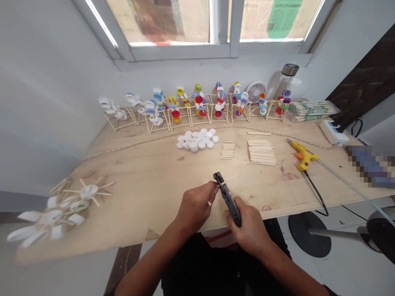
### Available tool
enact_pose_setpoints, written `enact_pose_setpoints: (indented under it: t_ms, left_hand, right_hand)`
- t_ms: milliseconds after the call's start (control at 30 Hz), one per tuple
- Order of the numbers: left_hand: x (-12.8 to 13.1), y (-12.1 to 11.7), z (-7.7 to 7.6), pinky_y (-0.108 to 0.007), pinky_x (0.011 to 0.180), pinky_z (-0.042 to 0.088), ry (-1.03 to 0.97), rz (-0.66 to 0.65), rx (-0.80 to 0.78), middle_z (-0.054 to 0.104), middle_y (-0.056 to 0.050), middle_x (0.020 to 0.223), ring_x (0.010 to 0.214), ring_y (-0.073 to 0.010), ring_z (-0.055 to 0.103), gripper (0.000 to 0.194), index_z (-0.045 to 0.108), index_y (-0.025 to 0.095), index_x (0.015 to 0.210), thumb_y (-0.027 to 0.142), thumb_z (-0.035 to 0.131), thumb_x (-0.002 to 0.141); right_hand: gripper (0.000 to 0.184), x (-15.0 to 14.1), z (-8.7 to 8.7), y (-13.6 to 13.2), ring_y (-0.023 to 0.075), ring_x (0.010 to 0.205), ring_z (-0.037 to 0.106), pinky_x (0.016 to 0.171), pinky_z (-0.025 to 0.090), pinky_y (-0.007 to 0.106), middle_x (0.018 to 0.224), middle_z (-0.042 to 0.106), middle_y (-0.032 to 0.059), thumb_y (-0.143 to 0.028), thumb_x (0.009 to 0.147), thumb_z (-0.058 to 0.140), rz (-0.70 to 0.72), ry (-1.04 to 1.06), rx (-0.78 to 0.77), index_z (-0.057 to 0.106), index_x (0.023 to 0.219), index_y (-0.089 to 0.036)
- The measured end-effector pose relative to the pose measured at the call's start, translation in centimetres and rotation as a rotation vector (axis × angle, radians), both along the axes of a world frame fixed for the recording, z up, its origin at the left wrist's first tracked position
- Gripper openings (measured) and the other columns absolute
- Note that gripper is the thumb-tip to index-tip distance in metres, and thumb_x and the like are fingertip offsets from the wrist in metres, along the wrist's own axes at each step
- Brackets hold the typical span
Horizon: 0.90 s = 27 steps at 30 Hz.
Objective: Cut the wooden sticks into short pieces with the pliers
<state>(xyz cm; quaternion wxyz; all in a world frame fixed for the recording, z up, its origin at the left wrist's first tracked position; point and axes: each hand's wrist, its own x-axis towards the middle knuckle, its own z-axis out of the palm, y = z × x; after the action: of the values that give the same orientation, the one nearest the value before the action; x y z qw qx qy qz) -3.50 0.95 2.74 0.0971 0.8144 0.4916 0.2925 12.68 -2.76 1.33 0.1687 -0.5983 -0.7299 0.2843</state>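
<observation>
Over the near part of a pale wooden desk, the left hand is pinched closed on a thin pale wooden stick, which lies across the head of a dark, long-handled metal hand tool, its free end sticking out toward the right. The right hand is wrapped around the handles of that tool, fingers curled in; presumably one hand steadies the stick while the other controls the tool. Beyond them, a tidy stack of long pale sticks, a smaller group of short pale sticks and a cluster of round white plastic caps lie sorted by kind, probably so each is easy to reach. The yellow glue gun with an orange trigger rests to the right, its black cable dropping over the desk edge. A row of stick-framed wheels with coloured caps lines the wall below the window, perhaps to keep the working area free. Green printing marks the clear plastic packets of sticks at the far right, but it is too small to read; no brand or label is legible.
</observation>
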Motion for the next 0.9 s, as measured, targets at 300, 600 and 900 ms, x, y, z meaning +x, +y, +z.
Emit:
enact_pose_setpoints:
  t_ms: [300,600,900]
  left_hand:
    - [0.1,1.8,-1.4,-0.022,0.049,0.035,0.067,-0.024,0.25,0.055,0.0,0.057,0.05,-0.0114,0.05,0.015,0.053,0.015,0.081,0.017,0.038,0.087]
    - [0.2,2.9,-1.9,-0.025,0.045,0.03,0.062,-0.078,0.297,0.047,0.001,0.052,0.046,-0.0118,0.042,0.019,0.049,0.015,0.068,0.014,0.04,0.084]
    - [-0.3,3.5,-2.7,-0.026,0.046,0.027,-0.066,-0.157,0.269,0.046,0.0,0.052,0.046,-0.0127,0.039,0.019,0.048,0.016,0.067,0.009,0.038,0.082]
  right_hand:
    - [0.008,-0.1,-0.5,0.8,0.019,0.063,0.053,0.058,0.031,0.027,0.065,0.057,0.0013,-0.026,0.079,0.044,-0.01,-0.099,0.072,0.047,0.076,-0.02]
    - [0.002,-0.2,-1.8,0.8,0.0205,0.067,0.051,0.06,0.031,0.029,0.068,0.057,0.0022,-0.022,0.076,0.047,-0.028,-0.055,0.066,0.047,0.076,-0.02]
    - [0.01,-0.5,-2.9,0.7,0.0158,0.057,0.049,0.057,0.031,0.028,0.063,0.054,-0.0014,-0.013,0.072,0.046,0.01,-0.04,0.256,0.039,0.071,-0.021]
